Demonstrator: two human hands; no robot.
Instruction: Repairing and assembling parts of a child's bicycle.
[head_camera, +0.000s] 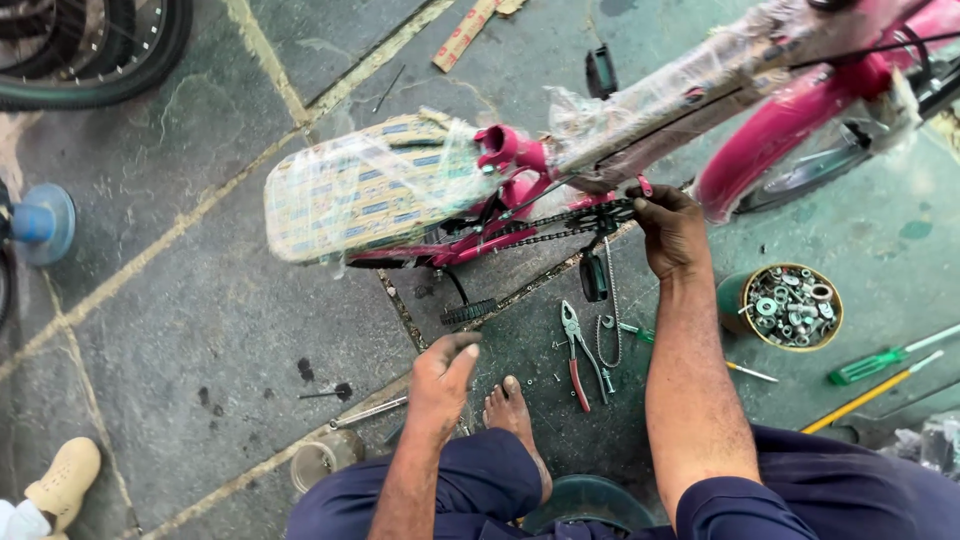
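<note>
A pink bicycle frame (770, 140) wrapped in clear plastic stands before me, its saddle (360, 190) covered in patterned wrapping. My right hand (668, 228) grips the frame by the chainring (598, 215) and chain (540, 232). My left hand (443, 372) hangs lower with loosely curled greasy fingers, holding nothing that I can see, just below a black pedal (468, 311). My bare foot (510, 415) rests on the floor between my arms.
Red-handled pliers (576, 355), a spanner and a thin chain (610, 310) lie on the stone floor. A green tin of nuts and washers (792, 305) stands right, with green (885, 360) and yellow screwdrivers beyond. A wheel (90, 50) lies top left; another person's shoe (62, 480) bottom left.
</note>
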